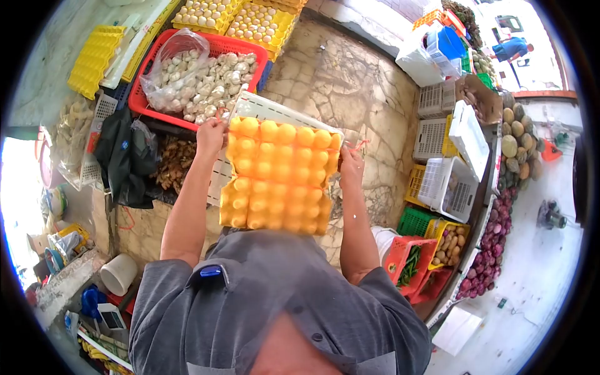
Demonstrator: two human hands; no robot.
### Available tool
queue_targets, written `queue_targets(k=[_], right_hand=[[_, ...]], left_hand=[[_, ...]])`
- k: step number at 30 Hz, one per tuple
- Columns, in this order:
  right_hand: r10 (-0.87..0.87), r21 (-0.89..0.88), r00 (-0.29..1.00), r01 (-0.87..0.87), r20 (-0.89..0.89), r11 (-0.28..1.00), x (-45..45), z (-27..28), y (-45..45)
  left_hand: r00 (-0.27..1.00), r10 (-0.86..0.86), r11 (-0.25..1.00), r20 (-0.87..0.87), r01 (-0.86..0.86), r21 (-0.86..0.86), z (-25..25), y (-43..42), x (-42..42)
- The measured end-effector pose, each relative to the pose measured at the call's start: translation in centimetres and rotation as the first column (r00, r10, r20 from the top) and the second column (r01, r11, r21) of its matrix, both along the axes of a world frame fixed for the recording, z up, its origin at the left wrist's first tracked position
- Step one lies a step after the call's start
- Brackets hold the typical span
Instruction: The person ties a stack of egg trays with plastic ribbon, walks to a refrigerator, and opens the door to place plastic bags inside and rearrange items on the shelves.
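The head view shows a yellow egg tray [278, 178] before the torso, over a white slotted crate [281, 111] that shows at 12 o'clock. The left hand [213, 134], at 10 o'clock, and the right hand [351, 170], at 3, flank it with fingers curled closed, probably to keep the load level; whether they grip tray, crate or red cord [359, 146], I cannot tell.

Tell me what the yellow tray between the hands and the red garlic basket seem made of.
Yellow tray: perhaps thin, matte molded plastic, as light seems to glow through its cups; pulp is possible. Red basket: likely stiff plastic, smooth, from its even, bright rim.
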State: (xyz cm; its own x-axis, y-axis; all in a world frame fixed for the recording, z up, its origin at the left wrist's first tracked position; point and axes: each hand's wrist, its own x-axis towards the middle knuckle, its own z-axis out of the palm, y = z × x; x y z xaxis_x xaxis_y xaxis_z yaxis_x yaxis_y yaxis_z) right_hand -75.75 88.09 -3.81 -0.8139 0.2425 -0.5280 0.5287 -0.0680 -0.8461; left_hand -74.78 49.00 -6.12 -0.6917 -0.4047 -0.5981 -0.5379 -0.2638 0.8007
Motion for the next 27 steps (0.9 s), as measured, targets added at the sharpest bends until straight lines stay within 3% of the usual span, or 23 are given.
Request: queue_targets(k=[1, 3, 7, 10, 12, 16, 19, 21, 24, 27], right_hand=[[0.036, -0.01, 0.999, -0.035, 0.02, 0.999, -0.2, 0.3, 0.2], [0.132, 0.125, 0.991, -0.128, -0.03, 0.984, -0.8, -2.0, 0.8], [0.166, 0.279, 0.986, -0.155, -0.017, 0.948, -1.1, -1.0, -0.6], [0.301, 0.557, 0.951, -0.211, -0.073, 0.803, -1.3, -2.8, -0.6], [0.281, 0.401, 0.959, -0.242, -0.042, 0.884, -1.5, -2.5, -1.1], [0.13, -0.118, 0.991, -0.134, -0.04, 0.984, -1.2, -1.5, -1.7], [0.038, -0.28, 0.999, -0.04, -0.011, 0.959, -0.8, 0.2, -2.5], [0.041, -0.257, 0.999, -0.036, 0.012, 0.966, -1.0, 1.2, -3.0], [0.034, -0.165, 0.999, -0.029, 0.03, 0.986, -1.1, 0.0, -2.7], [0.088, -0.079, 0.995, -0.091, -0.038, 0.993, -1.9, 1.0, -2.8]], left_hand=[[0.995, -0.097, 0.976, 0.0, 0.095, -0.195, -0.9, -0.2, -0.1], [0.962, -0.27, 0.798, 0.047, 0.251, -0.548, -2.4, -0.6, -0.3], [0.981, -0.185, 0.818, 0.05, 0.182, -0.546, -1.4, 0.9, 0.0], [0.976, -0.21, 0.815, 0.06, 0.209, -0.541, -1.0, 1.8, 0.0], [0.977, -0.21, 0.793, 0.032, 0.189, -0.579, 2.7, 3.5, 0.1], [0.988, -0.141, 0.911, -0.063, 0.104, -0.399, -1.8, 2.7, 0.3], [0.994, -0.108, 0.947, -0.017, 0.098, -0.305, -2.4, 2.6, 0.1], [0.997, -0.071, 0.983, 0.012, 0.072, -0.171, -4.1, 2.0, 0.6], [0.996, -0.072, 0.944, -0.049, 0.052, -0.325, -3.4, 2.6, 0.7], [0.989, 0.068, 0.987, -0.133, -0.047, 0.154, 0.1, 3.1, 1.0]])
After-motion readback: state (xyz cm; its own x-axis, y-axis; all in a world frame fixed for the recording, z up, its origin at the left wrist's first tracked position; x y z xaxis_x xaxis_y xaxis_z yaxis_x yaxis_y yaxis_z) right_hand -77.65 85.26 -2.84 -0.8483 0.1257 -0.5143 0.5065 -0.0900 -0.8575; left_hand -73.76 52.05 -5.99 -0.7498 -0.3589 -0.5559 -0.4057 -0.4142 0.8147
